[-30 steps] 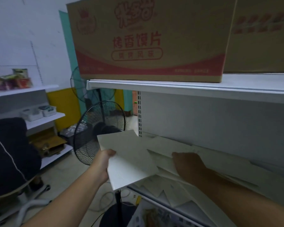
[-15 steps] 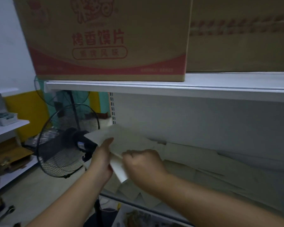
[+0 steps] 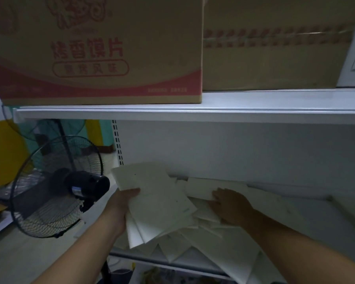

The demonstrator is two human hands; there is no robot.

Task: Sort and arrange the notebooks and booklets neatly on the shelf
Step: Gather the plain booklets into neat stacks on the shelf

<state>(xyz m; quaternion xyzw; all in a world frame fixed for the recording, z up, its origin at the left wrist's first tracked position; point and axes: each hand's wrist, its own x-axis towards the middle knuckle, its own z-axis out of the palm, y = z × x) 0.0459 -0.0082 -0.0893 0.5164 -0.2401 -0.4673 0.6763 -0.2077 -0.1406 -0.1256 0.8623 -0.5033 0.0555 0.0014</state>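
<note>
Head — two boxes [image 3: 96, 50] [image 3: 275, 58], one fan [image 3: 55, 187] — booklets [image 3: 156, 201] uncountable.

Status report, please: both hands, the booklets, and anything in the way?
Left hand grips booklet stack. Right hand on loose booklet, grip unclear. Scattered pile untidy. Fan near left hand, apart.
</note>
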